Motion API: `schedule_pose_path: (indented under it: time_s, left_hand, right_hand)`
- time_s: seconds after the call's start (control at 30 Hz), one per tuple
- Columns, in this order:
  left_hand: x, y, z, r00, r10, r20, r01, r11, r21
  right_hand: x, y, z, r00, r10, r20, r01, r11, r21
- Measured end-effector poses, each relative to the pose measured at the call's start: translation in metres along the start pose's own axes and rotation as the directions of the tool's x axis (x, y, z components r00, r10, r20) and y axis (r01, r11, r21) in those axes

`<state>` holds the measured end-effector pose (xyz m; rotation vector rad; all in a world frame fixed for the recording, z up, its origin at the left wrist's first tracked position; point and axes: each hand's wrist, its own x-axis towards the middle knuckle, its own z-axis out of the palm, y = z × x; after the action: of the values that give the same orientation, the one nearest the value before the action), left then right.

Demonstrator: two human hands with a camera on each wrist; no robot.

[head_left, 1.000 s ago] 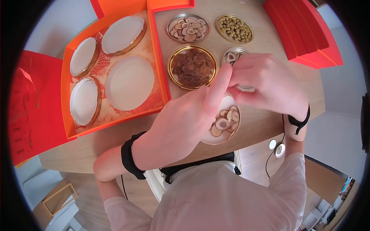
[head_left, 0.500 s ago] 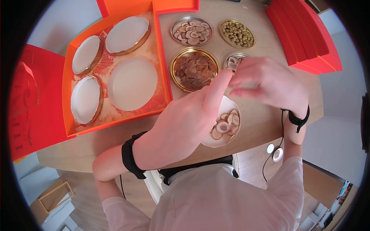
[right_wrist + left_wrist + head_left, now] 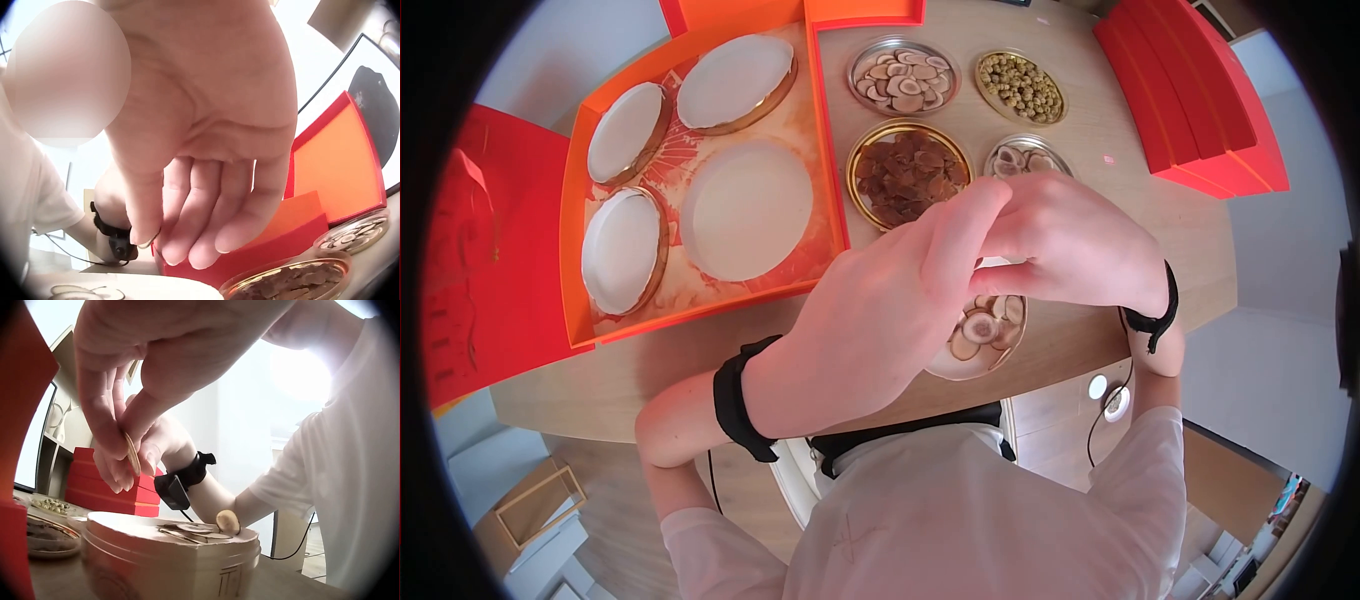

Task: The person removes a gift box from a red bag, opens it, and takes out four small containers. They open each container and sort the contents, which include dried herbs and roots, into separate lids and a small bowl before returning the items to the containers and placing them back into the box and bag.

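My left hand [image 3: 870, 310] pinches a thin pale slice [image 3: 131, 453] between thumb and finger, plain in the left wrist view. My right hand [image 3: 1080, 240] comes up against it from the right, fingers bent loosely, thumb apart from the fingertips and close about the slice's lower edge. Below both hands stands a round white box [image 3: 169, 556] with several dark-rimmed slices [image 3: 980, 328]; one slice [image 3: 228, 522] leans up at its rim. Behind the right hand a small round dish [image 3: 1025, 155] of similar slices is partly hidden.
An orange gift box [image 3: 705, 310] with white round boxes [image 3: 625, 250] fills the left. Beyond the hands lie round dishes of brown flakes [image 3: 907, 175], pale slices [image 3: 903, 80] and greenish buds [image 3: 1020, 87]. Red boxes [image 3: 1190, 95] stand at back right.
My right hand drew back slightly from the left hand, then moved down and left to meet it again. The left hand stays nearly in place; the small dish shows more.
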<state>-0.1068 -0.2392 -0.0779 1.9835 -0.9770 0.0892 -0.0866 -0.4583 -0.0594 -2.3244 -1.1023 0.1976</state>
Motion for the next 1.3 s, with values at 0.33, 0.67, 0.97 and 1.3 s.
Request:
schedule_pose_path:
  time_s: [0.33, 0.67, 0.97, 1.3]
  left_hand:
    - [0.002, 0.003, 0.000, 1.000, -0.008, -0.029, 0.010, 0.998, 0.059]
    - [0.002, 0.001, 0.001, 0.992, -0.123, 0.027, 0.113, 0.964, 0.239]
    - [-0.006, -0.003, 0.003, 0.873, 0.126, 0.471, -0.247, 0.947, 0.206]
    - [-0.010, -0.001, 0.026, 0.820, 0.232, 0.523, -0.403, 0.884, 0.238]
  right_hand:
    - [0.000, -0.001, -0.003, 0.997, 0.076, 0.017, -0.076, 0.997, -0.006]
    - [-0.012, 0.023, -0.031, 0.962, 0.273, -0.026, -0.273, 0.938, -0.216]
    - [-0.021, 0.034, -0.041, 0.838, 0.513, -0.185, -0.544, 0.766, -0.342]
    - [-0.018, 0.008, -0.025, 0.971, 0.228, -0.075, -0.238, 0.952, -0.190]
